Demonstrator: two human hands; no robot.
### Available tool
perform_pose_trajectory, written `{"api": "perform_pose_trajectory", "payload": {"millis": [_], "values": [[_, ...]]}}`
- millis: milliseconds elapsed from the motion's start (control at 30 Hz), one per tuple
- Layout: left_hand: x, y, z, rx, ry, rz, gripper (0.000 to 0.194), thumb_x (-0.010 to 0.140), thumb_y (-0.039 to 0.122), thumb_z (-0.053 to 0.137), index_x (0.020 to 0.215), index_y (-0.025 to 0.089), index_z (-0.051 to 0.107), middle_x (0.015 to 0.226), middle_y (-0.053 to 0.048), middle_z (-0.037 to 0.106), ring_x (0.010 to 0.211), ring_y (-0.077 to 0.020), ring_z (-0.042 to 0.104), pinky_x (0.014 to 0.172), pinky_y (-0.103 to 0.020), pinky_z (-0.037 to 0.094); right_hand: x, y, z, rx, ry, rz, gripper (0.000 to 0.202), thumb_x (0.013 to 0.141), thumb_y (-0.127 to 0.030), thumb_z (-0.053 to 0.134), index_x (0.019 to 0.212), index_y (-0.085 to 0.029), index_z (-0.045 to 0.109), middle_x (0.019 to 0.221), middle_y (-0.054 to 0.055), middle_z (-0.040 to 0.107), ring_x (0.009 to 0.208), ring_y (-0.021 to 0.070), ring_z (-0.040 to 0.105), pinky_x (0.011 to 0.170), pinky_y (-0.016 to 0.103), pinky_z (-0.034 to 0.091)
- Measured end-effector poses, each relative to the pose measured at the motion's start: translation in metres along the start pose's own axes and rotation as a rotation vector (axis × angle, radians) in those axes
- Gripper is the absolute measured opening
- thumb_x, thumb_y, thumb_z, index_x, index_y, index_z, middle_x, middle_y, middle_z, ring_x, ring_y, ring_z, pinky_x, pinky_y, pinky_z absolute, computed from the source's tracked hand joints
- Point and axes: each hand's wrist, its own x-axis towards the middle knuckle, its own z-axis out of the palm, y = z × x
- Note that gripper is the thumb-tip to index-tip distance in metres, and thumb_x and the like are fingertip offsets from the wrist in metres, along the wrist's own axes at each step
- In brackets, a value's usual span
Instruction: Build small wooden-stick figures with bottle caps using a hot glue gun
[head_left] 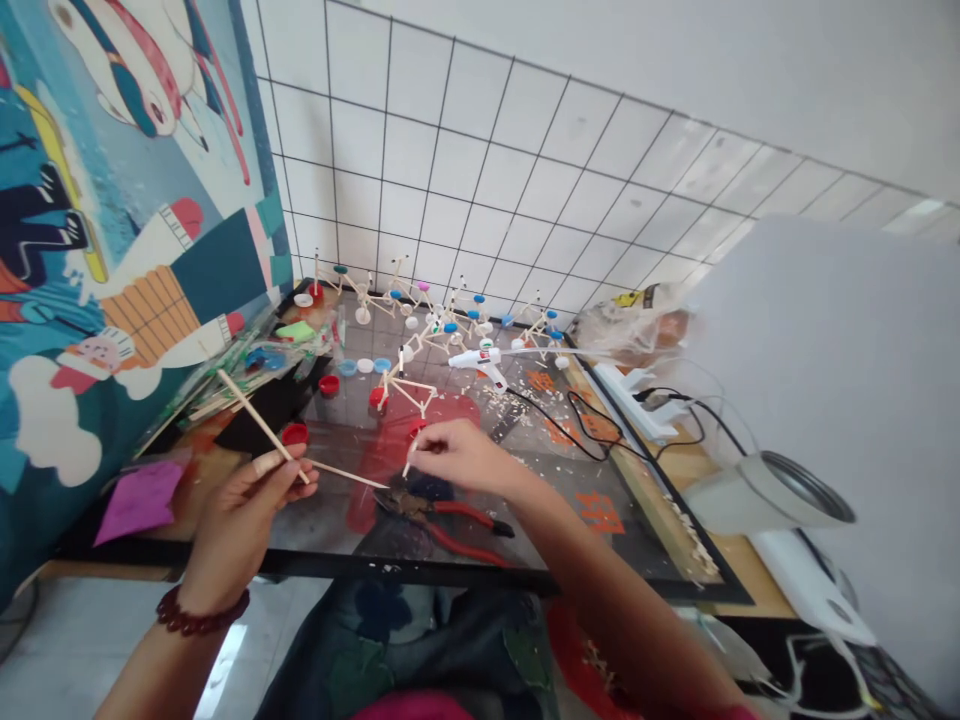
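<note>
My left hand (259,490) is closed on a thin wooden stick (251,410), which slants up to the left. A second wooden stick (349,474) runs from the same fingers toward the right, its tip near the pliers. Between the fingertips of my right hand (457,455) is a short piece of stick (407,462), pointing down. Red-handled pliers (450,520) lie on the table just below that hand. A small stick frame with bottle caps (405,390) stands beyond it, and a white glue gun (480,362) lies behind to the right.
Several stick-and-cap models (450,310) stand along the back by the wire grid (450,150). Wood bits (517,405) litter the table around the black cord (551,415). A purple packet (142,500) lies at left, a power strip (637,400) and a lamp (765,490) at right.
</note>
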Motion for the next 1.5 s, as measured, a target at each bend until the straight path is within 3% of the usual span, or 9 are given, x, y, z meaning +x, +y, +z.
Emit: {"api": "perform_pose_trajectory", "payload": {"millis": [133,300,467,633,733,933,1033,1233,1500], "values": [[0.003,0.0,-0.001,-0.083,0.045,0.005,0.039,0.06,0.034,0.09,0.092,0.016,0.076,0.076,-0.001,0.074,0.067,-0.0119,0.069,0.061,-0.018,0.059,0.024,-0.022,0.022,-0.508,-0.04,-0.031,0.015,0.079,-0.02,0.061,0.073,-0.018,0.075,0.072,0.004,0.073,0.067,0.016,0.064,0.058,0.024,0.036],[-0.002,0.004,0.001,-0.058,-0.014,-0.063,0.044,0.059,0.033,0.091,0.096,0.016,0.076,0.079,-0.004,0.076,0.07,-0.0157,0.072,0.062,-0.023,0.06,0.025,-0.037,0.024,-0.645,0.047,-0.046,0.018,0.089,-0.031,0.061,0.084,-0.021,0.076,0.085,0.004,0.076,0.081,0.0192,0.067,0.065,0.026,0.038],[-0.003,0.006,-0.001,-0.121,0.012,0.002,0.033,0.056,0.03,0.092,0.081,0.016,0.076,0.079,-0.005,0.076,0.076,-0.0167,0.071,0.068,-0.024,0.059,-0.033,-0.034,0.019,-0.682,0.031,-0.02,0.016,0.088,-0.035,0.067,0.091,-0.02,0.071,0.091,0.005,0.072,0.086,0.0212,0.065,0.073,0.029,0.044],[-0.037,0.011,-0.008,-0.164,0.046,0.048,0.025,0.056,0.028,0.091,0.073,0.018,0.074,0.081,-0.001,0.072,0.067,-0.0117,0.065,0.061,-0.019,0.055,-0.096,-0.002,0.032,-0.61,0.258,-0.077,0.016,0.081,-0.025,0.074,0.091,-0.018,0.064,0.1,0.01,0.068,0.093,0.0261,0.063,0.082,0.038,0.049],[-0.074,0.006,0.003,-0.087,-0.099,-0.02,0.021,0.063,0.03,0.088,0.071,0.018,0.073,0.068,-0.001,0.069,0.061,-0.0133,0.063,0.06,-0.022,0.054,-0.115,-0.001,0.054,-0.359,0.421,-0.191,0.012,0.087,-0.025,0.068,0.096,-0.02,0.063,0.1,0.009,0.069,0.093,0.0222,0.065,0.083,0.034,0.051],[-0.125,-0.014,0.036,0.066,-0.361,-0.066,0.011,0.07,0.029,0.083,0.073,0.022,0.075,0.079,-0.003,0.07,0.072,-0.0167,0.064,0.064,-0.023,0.053,-0.13,-0.022,0.099,0.096,0.466,-0.245,0.013,0.096,-0.026,0.058,0.088,-0.022,0.067,0.074,0.0,0.068,0.065,0.0117,0.063,0.063,0.021,0.049],[-0.126,-0.01,0.033,0.032,-0.358,-0.186,0.024,0.064,0.031,0.087,0.085,0.025,0.078,0.087,-0.006,0.074,0.076,-0.0218,0.068,0.073,-0.031,0.057,-0.141,-0.014,0.09,0.126,0.497,-0.246,0.021,0.098,-0.027,0.054,0.083,-0.022,0.067,0.072,0.001,0.068,0.065,0.0122,0.062,0.063,0.022,0.047],[-0.098,0.012,-0.005,-0.009,-0.509,-0.54,0.046,0.064,0.041,0.085,0.107,0.026,0.078,0.102,-0.015,0.077,0.093,-0.0363,0.071,0.091,-0.053,0.053,-0.159,0.001,0.044,-0.184,0.217,-0.244,0.019,0.099,-0.023,0.05,0.088,-0.02,0.065,0.079,0.002,0.066,0.074,0.0141,0.06,0.07,0.024,0.044],[-0.097,0.02,-0.003,-0.034,-1.085,-0.596,0.064,0.068,0.05,0.082,0.129,0.038,0.066,0.133,-0.013,0.065,0.115,-0.0379,0.064,0.101,-0.058,0.044,-0.14,-0.002,0.031,-0.586,0.038,-0.251,0.021,0.098,-0.015,0.045,0.087,-0.02,0.063,0.08,0.002,0.065,0.076,0.0158,0.056,0.073,0.028,0.039]]}}
